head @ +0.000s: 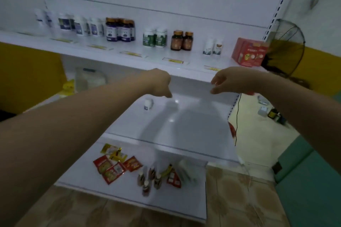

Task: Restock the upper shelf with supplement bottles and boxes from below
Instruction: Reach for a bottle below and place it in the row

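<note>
My left hand (160, 83) hangs in the middle of the frame. Its fingers are loose and there is nothing in it. My right hand (228, 81) is beside it with bent fingers. I cannot tell if it holds something. One white bottle (148, 104) stands on the middle shelf (193, 120), just under my left hand. The top shelf (110, 55) has a row of bottles (120, 29) and a red box (249, 51) at the right. All labels are too blurry to read. Red packets (114, 167) lie lower down.
</note>
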A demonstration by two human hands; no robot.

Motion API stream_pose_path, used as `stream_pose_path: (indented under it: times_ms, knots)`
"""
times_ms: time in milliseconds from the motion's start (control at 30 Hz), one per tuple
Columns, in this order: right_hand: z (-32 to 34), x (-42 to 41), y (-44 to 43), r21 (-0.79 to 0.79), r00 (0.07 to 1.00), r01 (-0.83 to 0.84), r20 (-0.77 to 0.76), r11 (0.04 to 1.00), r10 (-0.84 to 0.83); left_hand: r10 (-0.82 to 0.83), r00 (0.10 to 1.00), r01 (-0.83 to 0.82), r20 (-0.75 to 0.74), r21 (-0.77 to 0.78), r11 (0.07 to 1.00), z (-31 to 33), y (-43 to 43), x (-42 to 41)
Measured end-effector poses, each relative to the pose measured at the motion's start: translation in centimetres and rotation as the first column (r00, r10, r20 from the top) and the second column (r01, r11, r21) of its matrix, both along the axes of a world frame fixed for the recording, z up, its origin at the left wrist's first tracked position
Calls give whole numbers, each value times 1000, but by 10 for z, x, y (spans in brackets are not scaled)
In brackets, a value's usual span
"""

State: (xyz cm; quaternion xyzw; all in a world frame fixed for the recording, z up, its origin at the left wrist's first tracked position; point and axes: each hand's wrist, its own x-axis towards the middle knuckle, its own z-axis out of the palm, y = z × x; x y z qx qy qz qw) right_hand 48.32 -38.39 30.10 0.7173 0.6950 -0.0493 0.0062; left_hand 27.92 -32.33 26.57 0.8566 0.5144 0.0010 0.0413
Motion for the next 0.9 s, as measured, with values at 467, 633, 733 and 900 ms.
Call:
stream_pose_path:
  times_ms: [467,633,733,900]
  knots:
    - [-152,-126,78,-247,991,11,-126,969,-43,195,981,-185,-5,-339,923,-152,46,-169]
    - [-214,-142,170,-257,977,3,-207,966,-58,219,975,-213,-26,-365,906,-202,123,-183]
    - [-247,-148,218,-282,968,28,-231,959,-96,222,974,-219,-37,-390,895,-226,164,-186]
    - [-290,-155,294,-279,956,103,-237,955,-172,199,979,-199,-47,-443,874,-263,222,-189]
